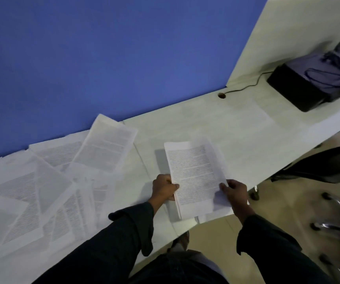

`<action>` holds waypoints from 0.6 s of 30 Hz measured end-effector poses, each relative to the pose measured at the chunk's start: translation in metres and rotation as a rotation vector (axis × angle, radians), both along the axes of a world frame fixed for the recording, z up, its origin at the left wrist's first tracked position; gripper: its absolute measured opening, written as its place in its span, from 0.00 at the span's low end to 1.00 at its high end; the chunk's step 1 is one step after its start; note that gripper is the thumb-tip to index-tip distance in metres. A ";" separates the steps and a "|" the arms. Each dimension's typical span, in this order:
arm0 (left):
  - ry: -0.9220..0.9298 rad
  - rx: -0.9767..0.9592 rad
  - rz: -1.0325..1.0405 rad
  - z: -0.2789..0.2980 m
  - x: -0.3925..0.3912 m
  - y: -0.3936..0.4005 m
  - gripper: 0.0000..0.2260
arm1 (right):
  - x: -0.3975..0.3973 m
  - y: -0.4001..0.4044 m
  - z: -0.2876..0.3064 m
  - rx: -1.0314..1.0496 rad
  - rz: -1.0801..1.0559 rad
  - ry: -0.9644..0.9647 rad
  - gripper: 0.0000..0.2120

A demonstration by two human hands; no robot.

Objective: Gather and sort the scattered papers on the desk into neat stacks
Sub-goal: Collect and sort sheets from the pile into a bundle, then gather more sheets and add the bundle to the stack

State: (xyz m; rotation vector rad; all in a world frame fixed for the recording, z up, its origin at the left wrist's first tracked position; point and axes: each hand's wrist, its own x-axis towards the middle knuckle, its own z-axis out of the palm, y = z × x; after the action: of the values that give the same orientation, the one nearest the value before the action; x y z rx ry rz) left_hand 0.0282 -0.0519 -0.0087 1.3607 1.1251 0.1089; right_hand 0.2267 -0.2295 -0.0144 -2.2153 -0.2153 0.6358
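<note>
Both hands (pixel 199 190) gripping printed paper stack (pixel 195 175), edges uneven.

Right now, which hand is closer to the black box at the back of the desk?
Right. The right hand grips the held papers' side nearest the black box; the left hand grips the far side.

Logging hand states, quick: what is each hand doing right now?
Left hand: grips the paper stack at its left edge.
Right hand: grips the same stack at its right edge.
</note>
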 end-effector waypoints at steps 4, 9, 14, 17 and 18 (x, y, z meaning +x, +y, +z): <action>0.138 0.033 -0.052 -0.013 0.067 -0.022 0.07 | 0.051 -0.020 -0.005 -0.118 -0.018 -0.049 0.01; 0.227 0.014 -0.047 -0.029 0.085 -0.036 0.15 | 0.064 -0.026 -0.013 -0.263 -0.011 -0.150 0.11; 0.264 -0.051 0.095 -0.019 0.078 -0.026 0.32 | 0.053 0.033 -0.007 -0.106 0.150 -0.364 0.09; 0.289 -0.077 0.240 -0.016 0.050 -0.003 0.33 | 0.023 0.094 -0.009 0.007 0.290 -0.264 0.07; 0.284 -0.081 0.293 -0.016 0.034 0.007 0.32 | 0.009 0.114 -0.011 0.027 0.332 -0.211 0.07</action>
State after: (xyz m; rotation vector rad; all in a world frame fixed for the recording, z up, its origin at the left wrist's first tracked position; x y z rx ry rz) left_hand 0.0618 -0.0447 -0.0242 1.1560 1.5493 0.0825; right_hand 0.2358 -0.1159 -0.0254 -2.2385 -0.7069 0.5681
